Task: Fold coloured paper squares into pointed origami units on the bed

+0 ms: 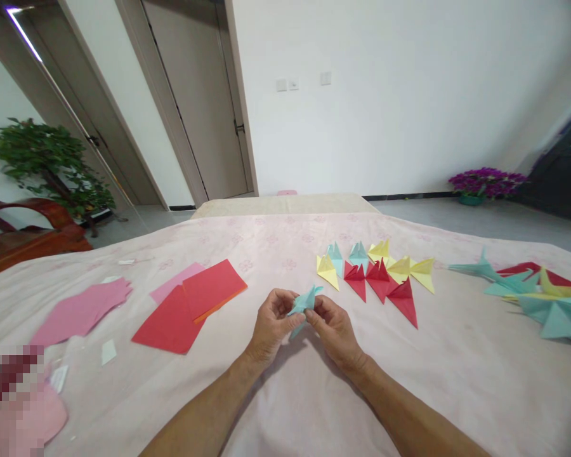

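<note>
A light blue folded paper crane (306, 301) is held just above the cloth, between both hands. My left hand (275, 322) pinches its left side with thumb and fingers. From the right, my right hand (335, 327) grips the other side, its thumb near the lower edge. Part of the paper is hidden behind the fingers. Just beyond my right hand stand several small folded paper pieces: red ones (365, 279), yellow ones (400, 269) and light blue ones (359, 254).
Red paper sheets (169, 320) and pink sheets (80, 311) lie on the left of the pale patterned tablecloth (276, 247). A heap of blue, yellow and red paper cranes (559, 314) sits at the far right. A small white scrap (108, 352) rests near the left front.
</note>
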A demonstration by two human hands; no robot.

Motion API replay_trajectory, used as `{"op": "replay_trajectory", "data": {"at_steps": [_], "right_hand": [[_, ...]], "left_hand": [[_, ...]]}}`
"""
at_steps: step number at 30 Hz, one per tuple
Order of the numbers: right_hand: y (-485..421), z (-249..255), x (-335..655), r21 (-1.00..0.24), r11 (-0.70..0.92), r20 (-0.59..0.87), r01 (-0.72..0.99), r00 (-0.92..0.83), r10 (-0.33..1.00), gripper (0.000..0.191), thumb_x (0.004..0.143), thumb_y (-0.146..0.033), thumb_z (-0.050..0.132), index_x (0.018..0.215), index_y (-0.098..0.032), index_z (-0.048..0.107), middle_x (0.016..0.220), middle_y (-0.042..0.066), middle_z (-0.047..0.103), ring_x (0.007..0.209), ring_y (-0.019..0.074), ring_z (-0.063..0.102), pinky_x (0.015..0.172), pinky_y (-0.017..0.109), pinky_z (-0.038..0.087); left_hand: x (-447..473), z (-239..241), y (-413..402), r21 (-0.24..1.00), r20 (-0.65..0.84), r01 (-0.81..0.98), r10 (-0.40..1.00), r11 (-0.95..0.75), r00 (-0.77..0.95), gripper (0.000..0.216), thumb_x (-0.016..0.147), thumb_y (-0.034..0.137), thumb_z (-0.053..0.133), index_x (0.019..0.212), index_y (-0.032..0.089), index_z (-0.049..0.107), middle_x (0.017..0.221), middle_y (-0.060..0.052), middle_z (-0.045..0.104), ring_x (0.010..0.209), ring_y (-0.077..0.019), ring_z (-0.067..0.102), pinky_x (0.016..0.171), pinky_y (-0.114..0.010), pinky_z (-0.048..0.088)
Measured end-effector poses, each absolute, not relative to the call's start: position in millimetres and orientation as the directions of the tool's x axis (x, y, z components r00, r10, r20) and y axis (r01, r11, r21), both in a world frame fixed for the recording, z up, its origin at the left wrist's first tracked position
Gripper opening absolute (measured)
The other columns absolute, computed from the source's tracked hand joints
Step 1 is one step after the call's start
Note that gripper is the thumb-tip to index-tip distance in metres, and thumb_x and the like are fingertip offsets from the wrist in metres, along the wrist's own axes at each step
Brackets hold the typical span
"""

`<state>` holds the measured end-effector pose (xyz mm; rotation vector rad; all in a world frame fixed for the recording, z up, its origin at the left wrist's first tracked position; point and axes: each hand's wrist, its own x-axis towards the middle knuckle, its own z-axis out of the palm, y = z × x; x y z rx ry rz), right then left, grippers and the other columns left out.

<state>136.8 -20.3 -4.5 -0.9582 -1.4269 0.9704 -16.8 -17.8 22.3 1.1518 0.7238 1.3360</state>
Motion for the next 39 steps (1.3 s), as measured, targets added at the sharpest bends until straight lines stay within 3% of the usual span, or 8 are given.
{"op": "replay_trajectory", "data": {"at_steps": [7,13,17,21,25,28,33,39], "right_hand": [[-20.2,-5.5,137.6,-0.940,0.340,0.337,0.037,-0.073,0.939,0.013,0.088,-0.033,0.062,0.091,-0.021,0.066,0.083,0.001,0.064,0.076,0.0173,0.055,0.073,0.031,0.045],[-24.1,6.3,138.2,-0.927,0.371,0.365,0.063,-0.083,0.927,0.013,0.086,-0.031,0.064,0.082,-0.020,0.067,0.076,0.000,0.062,0.073,0.0164,0.052,0.071,0.029,0.042],[-25.9,13.5,138.8,-0.918,0.380,0.374,0.116,-0.069,0.925,0.013,0.084,-0.032,0.065,0.078,-0.020,0.067,0.073,0.000,0.062,0.071,0.0168,0.051,0.070,0.030,0.042],[-26.7,15.0,141.4,-0.911,0.392,0.397,0.131,0.012,0.918,0.014,0.082,-0.035,0.068,0.087,-0.022,0.070,0.082,0.002,0.066,0.078,0.0193,0.055,0.075,0.032,0.044],[-27.0,14.9,144.7,-0.934,0.357,0.357,0.016,0.008,0.934,0.025,0.092,-0.040,0.056,0.103,-0.023,0.071,0.092,0.005,0.067,0.086,0.0205,0.058,0.080,0.034,0.046],[-25.8,20.8,145.2,-0.922,0.386,0.386,-0.009,0.015,0.922,0.025,0.092,-0.038,0.058,0.111,-0.027,0.070,0.094,0.004,0.066,0.086,0.0192,0.058,0.079,0.033,0.046],[-21.4,41.3,144.9,-0.848,0.530,0.527,0.010,-0.083,0.846,0.014,0.085,-0.034,0.068,0.093,-0.024,0.074,0.089,0.005,0.065,0.082,0.0190,0.058,0.072,0.031,0.046],[-18.9,48.5,149.2,-0.863,0.503,0.497,0.032,-0.117,0.860,0.018,0.083,-0.039,0.069,0.079,-0.022,0.068,0.081,0.004,0.061,0.075,0.0177,0.055,0.067,0.030,0.045]], "left_hand": [[-16.6,19.3,-15.0,0.900,0.146,-0.422,0.987,-0.108,0.060,0.055,0.062,0.023,0.086,0.110,0.021,0.060,0.089,0.000,0.061,0.079,-0.0110,0.060,0.070,-0.020,0.048],[-16.5,18.9,-14.8,0.944,0.050,-0.330,0.995,-0.017,0.090,0.031,0.065,0.028,0.085,0.088,0.015,0.068,0.076,-0.001,0.067,0.069,-0.0113,0.058,0.066,-0.023,0.046],[-15.5,21.9,-16.7,0.961,0.059,-0.276,0.992,-0.026,0.114,0.027,0.063,0.030,0.086,0.075,0.013,0.068,0.068,0.000,0.065,0.065,-0.0112,0.055,0.063,-0.023,0.044],[-16.7,22.0,-16.3,0.970,0.079,-0.240,0.985,-0.040,0.154,0.029,0.063,0.034,0.086,0.071,0.013,0.067,0.065,0.001,0.062,0.063,-0.0114,0.053,0.062,-0.024,0.042],[-20.1,18.8,-14.1,0.963,0.067,-0.269,0.961,0.008,0.269,0.033,0.067,0.039,0.084,0.075,0.013,0.067,0.068,-0.001,0.063,0.064,-0.0119,0.054,0.062,-0.024,0.041],[-22.6,17.0,-12.6,0.946,0.036,-0.314,0.943,0.074,0.330,0.035,0.068,0.043,0.083,0.076,0.014,0.065,0.067,0.000,0.061,0.061,-0.0103,0.051,0.060,-0.023,0.039],[-26.4,17.8,-11.7,0.920,-0.035,-0.336,0.893,0.204,0.448,0.037,0.067,0.043,0.084,0.076,0.013,0.064,0.065,0.002,0.056,0.058,-0.0074,0.045,0.056,-0.020,0.032],[-28.8,17.2,-12.6,0.889,-0.138,-0.310,0.843,0.337,0.521,0.043,0.061,0.044,0.088,0.079,0.013,0.065,0.068,0.000,0.059,0.058,-0.0088,0.049,0.056,-0.021,0.035]]}}
